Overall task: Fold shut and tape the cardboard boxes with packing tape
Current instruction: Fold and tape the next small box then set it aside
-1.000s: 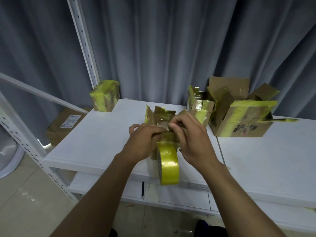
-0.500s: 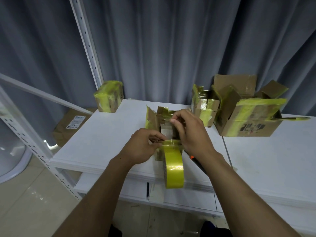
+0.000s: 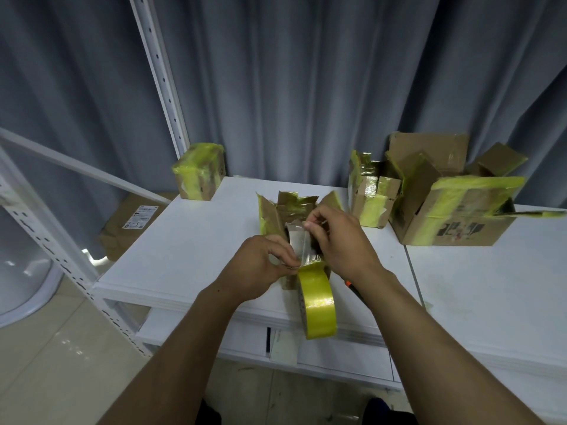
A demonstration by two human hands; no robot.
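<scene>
Both grips pinch tape strip (image 3: 299, 243), right hand (image 3: 340, 243) higher than before, left hand (image 3: 257, 268) by roll (image 3: 317, 305)

An open box (image 3: 276, 216) is set on the table (image 3: 190, 240), with a tape roll (image 3: 317, 302) just before it at 6 o'clock. A taped box (image 3: 199, 171) is placed at 10 o'clock. A second open box (image 3: 372, 197) and a large box (image 3: 454, 222) are placed side by side at 2 o'clock.
</scene>
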